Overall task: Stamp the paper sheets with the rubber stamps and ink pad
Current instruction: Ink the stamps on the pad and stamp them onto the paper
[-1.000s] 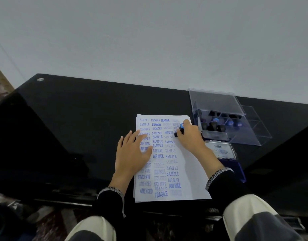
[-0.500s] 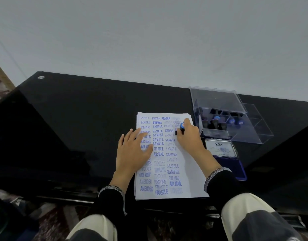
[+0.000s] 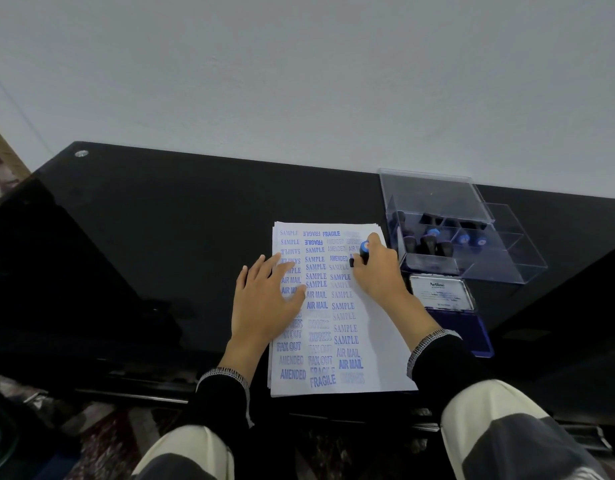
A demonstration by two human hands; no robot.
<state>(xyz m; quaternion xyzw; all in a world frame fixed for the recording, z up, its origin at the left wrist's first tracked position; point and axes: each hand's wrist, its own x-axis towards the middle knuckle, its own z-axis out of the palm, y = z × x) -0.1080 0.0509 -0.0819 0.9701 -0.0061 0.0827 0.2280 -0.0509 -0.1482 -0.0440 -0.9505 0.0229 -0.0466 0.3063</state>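
Black stamp [image 3: 361, 255], blue-capped, sits as before in the right hand's [image 3: 379, 271] curled fingers at the paper stack's [image 3: 375, 341] two o'clock corner. Left hand [image 3: 264, 299] still presses flat, fingers spread. One ink pad [image 3: 462, 332] lies open at three o'clock.

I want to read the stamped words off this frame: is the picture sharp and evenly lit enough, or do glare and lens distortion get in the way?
Head view: bold prints on the top sheet read clearly, faint ones blur; the glossy black table shows dim reflections, no glare on the paper; wide-angle bending curves the table's far edge; the left hand covers some words.
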